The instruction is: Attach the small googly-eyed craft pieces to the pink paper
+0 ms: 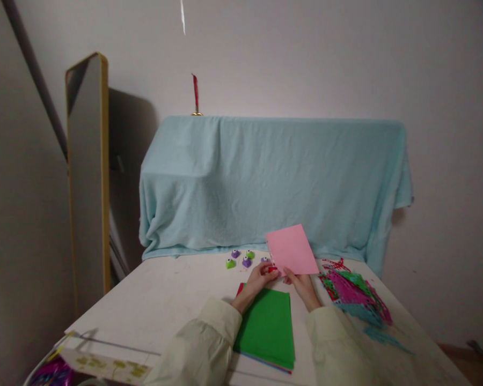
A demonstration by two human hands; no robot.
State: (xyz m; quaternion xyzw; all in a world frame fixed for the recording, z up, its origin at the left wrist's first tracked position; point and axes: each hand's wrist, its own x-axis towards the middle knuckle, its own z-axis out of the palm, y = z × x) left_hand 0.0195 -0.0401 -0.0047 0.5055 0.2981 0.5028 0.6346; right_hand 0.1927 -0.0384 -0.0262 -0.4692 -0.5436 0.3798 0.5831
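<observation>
My right hand point(304, 287) grips a pink sheet point(293, 249) by its lower edge, thumb on top and fingers underneath. The sheet is tilted up above the table, with a row of small marks or notches along its left edge. Near its lower left corner, my left hand point(261, 277) is closed, its fingers around a small red piece point(272, 269) that is mostly covered. Under my left wrist lies a stack of coloured sheets, green point(268, 327) on top, with red and blue edges showing.
Several small green point(229, 264) and purple point(247, 262) figures with eyes stand at the back. Cut, hole-filled coloured scraps point(350, 289) are heaped on the right. A light blue cloth point(265, 182) hangs behind the white table point(156, 300); a tall mirror point(86, 177) leans at left.
</observation>
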